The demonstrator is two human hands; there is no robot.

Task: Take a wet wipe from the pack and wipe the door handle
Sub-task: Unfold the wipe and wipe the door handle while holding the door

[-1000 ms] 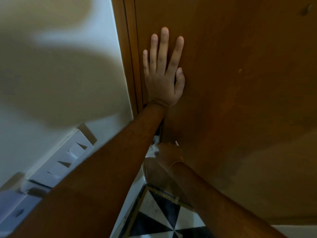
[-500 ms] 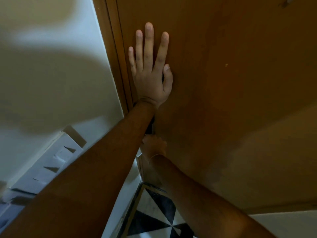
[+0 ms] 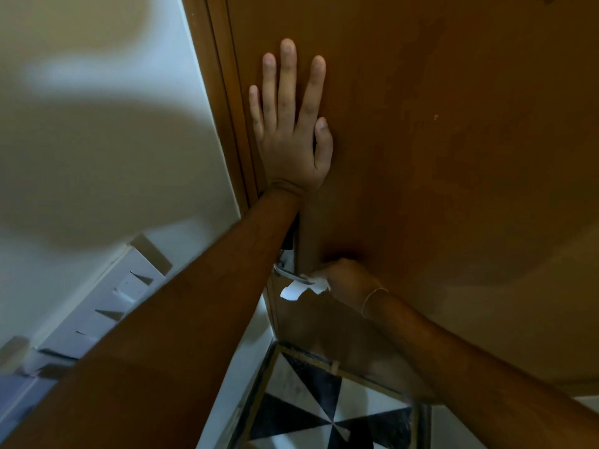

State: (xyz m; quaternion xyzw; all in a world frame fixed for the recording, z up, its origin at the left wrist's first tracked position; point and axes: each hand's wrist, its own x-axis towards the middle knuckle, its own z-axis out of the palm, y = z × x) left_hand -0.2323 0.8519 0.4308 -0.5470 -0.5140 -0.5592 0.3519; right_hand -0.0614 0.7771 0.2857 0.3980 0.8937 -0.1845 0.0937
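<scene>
My left hand [image 3: 290, 134] lies flat against the brown wooden door [image 3: 437, 157], fingers spread and pointing up, near the door's left edge. Below it, my right hand [image 3: 346, 281] is closed on a white wet wipe [image 3: 299, 288] and presses it against the metal door handle [image 3: 287, 273]. Only a short silver piece of the handle shows; my left forearm covers the rest. A loose corner of the wipe hangs down to the left of my fingers. The wipe pack is not in view.
A pale wall [image 3: 97, 140] with a white switch panel [image 3: 107, 306] lies to the left of the door frame [image 3: 223, 102]. Black-and-white patterned floor tiles [image 3: 317, 413] show below between my arms.
My right hand has moved right along the handle, so the white wipe and a piece of silver handle now show. My left hand has stayed flat on the door.
</scene>
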